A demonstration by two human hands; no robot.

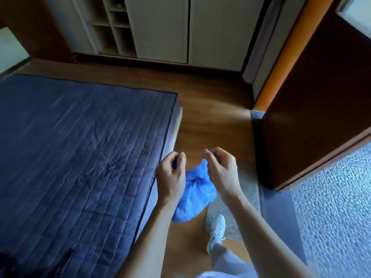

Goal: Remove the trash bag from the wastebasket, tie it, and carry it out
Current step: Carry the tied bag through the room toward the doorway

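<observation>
A blue plastic trash bag (193,194) hangs in the air between my two hands, above the wooden floor. My left hand (171,175) pinches one end of the bag's top at its fingertips. My right hand (220,171) pinches the other end, with a twisted strip of blue plastic running down from its fingers into the bag. The two hands are a short way apart at the same height. The bag's body sags below them, partly hidden behind my left wrist. No wastebasket is in view.
A bed with a dark blue quilted cover (80,157) fills the left side. White closet doors (186,29) stand ahead. An open brown door (317,109) is on the right, with pebbled flooring (337,207) beyond. My white shoe (216,229) steps on a grey mat.
</observation>
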